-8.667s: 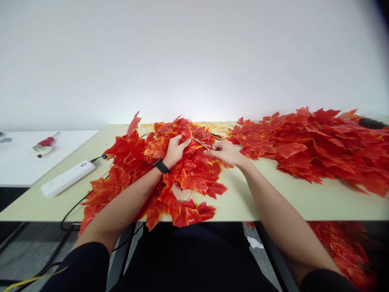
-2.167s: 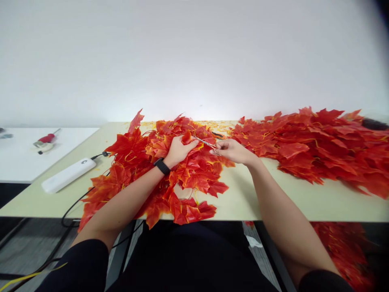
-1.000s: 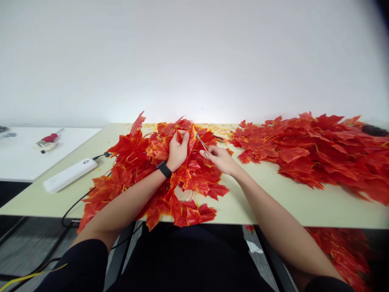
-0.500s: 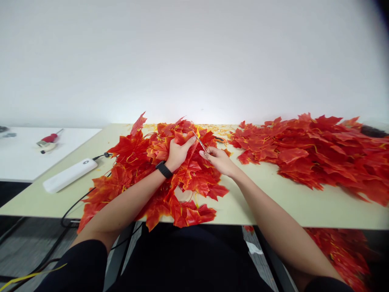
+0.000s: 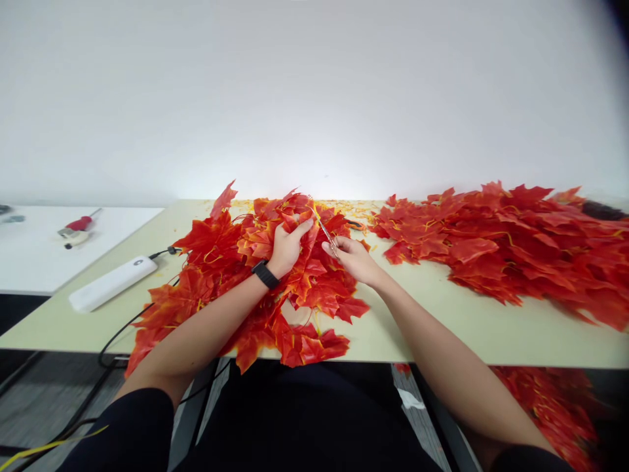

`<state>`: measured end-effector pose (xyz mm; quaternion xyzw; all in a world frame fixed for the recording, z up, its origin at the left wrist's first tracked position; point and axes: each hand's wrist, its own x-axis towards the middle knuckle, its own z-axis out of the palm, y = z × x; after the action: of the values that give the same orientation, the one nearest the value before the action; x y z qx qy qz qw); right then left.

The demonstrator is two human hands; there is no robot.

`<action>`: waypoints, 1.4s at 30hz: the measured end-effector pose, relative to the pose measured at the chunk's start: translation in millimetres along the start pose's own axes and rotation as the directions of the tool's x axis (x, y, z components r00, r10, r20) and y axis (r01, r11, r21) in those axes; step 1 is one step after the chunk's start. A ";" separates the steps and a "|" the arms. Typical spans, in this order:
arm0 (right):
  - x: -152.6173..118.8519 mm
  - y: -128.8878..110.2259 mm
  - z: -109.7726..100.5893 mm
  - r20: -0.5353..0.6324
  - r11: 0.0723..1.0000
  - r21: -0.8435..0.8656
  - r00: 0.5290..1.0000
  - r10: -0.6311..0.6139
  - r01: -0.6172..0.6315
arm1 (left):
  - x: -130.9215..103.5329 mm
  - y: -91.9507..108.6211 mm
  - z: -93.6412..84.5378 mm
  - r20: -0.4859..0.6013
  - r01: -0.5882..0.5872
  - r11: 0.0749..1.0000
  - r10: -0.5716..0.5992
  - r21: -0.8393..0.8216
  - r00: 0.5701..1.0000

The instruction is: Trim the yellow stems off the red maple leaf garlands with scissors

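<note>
- Okay, your left hand [image 5: 286, 249] is closed on a red leaf [image 5: 308, 241], thumb on top; fingertips are hidden, so I can't tell exactly what's pinched.
- Your right hand [image 5: 354, 255] grips the scissors [image 5: 325, 231] by the handles, blades angled up and away from you, tips just beyond your left thumb. Can't tell if the blades are parted.
- Yellow strip [image 5: 316, 211] sits right at the tips; I'd judge that's what you're snipping. Pull it taut with the left, keep that thumb behind the blade line, cut with the tips only so you don't nick the leaf.
- Leaf heap [image 5: 211, 242] lies under and around your left hand. Lift the piece clear so nothing else gets caught.
- Beyond your right hand: black-and-orange tool [image 5: 356, 225], yellow scraps [image 5: 363, 208].
- Right of your right hand, well apart: bigger leaf pile [image 5: 511, 242].
- Left of your left forearm: white device [image 5: 113, 283], cabled.
</note>
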<state>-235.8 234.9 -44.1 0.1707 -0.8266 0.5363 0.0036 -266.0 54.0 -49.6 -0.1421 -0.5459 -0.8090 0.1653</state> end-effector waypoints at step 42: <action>3.5 7.6 5.3 0.016 0.998 0.060 1.000 -0.009 0.008 | 6.6 -5.8 -5.7 0.002 -0.123 0.987 0.124 0.107 0.992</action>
<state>-240.3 232.0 -52.5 0.1786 -0.8093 0.5595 -0.0059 -274.7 50.0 -53.8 -0.1647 -0.5781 -0.7673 0.2237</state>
